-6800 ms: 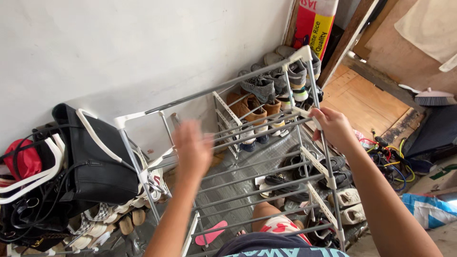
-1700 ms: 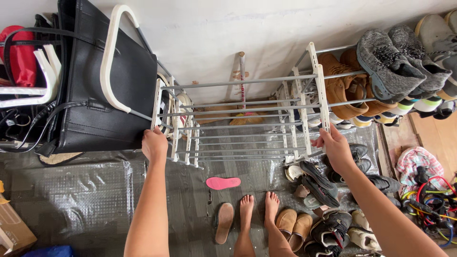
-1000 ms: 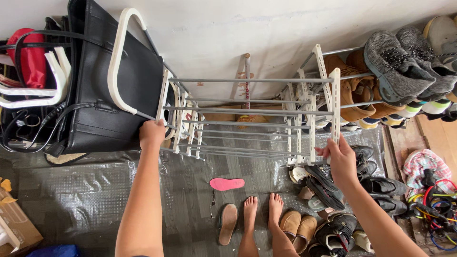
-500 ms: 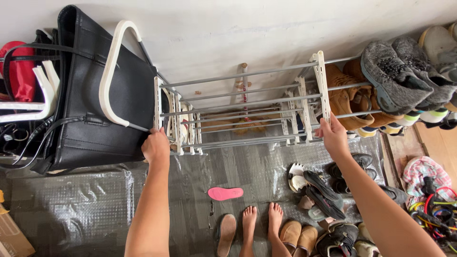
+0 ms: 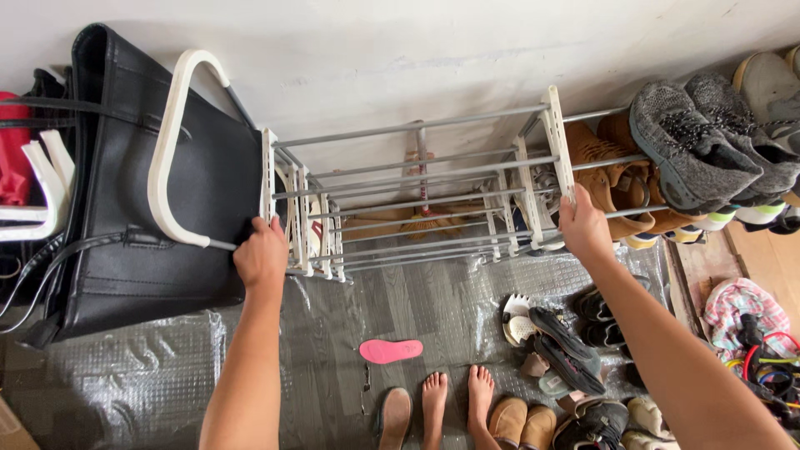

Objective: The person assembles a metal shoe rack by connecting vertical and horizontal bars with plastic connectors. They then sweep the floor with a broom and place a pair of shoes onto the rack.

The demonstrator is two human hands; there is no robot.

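An empty shoe rack (image 5: 417,179) with grey metal bars and white plastic side frames stands against the white wall. My left hand (image 5: 262,254) grips its left side frame near the front. My right hand (image 5: 583,227) grips the right side frame. Both arms reach forward and down over the floor. My bare feet (image 5: 454,396) stand behind the rack.
A black bag (image 5: 125,208) hangs on a white-framed rack at left. A second rack at right holds grey sneakers (image 5: 700,146) and brown shoes (image 5: 608,167). Loose shoes (image 5: 558,342) and a pink insole (image 5: 392,351) lie on the plastic-covered floor (image 5: 125,375). Coloured cables (image 5: 771,367) lie far right.
The rack has gone from tilted and lifted in the middle of the floor to standing close against the wall between the two other racks. Both hands kept their hold on its sides.
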